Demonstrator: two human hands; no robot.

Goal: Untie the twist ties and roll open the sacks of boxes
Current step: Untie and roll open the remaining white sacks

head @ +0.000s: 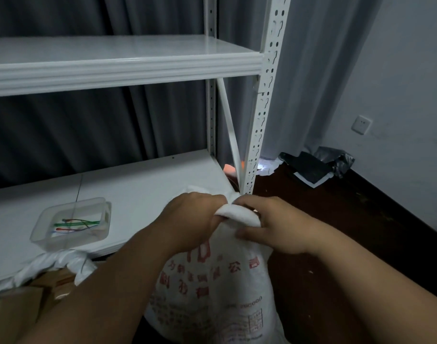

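Both hands bunching up the neck of the white sack (219,281), red print on the front, sitting down at 6 o'clock against the shelf (143,194) edge. Left hand (195,217) wrapping a tight grip round the gathered top, right hand (274,224) pinching the rolled fabric from the 3 o'clock side. Clear tray (71,223) of coloured twist ties (76,223) lying on the shelf at 9 o'clock. Another sack (56,266), already rolled open over cardboard boxes (16,309), sitting at 8 o'clock.

Upright white red-printed sack (212,289), neck bunched
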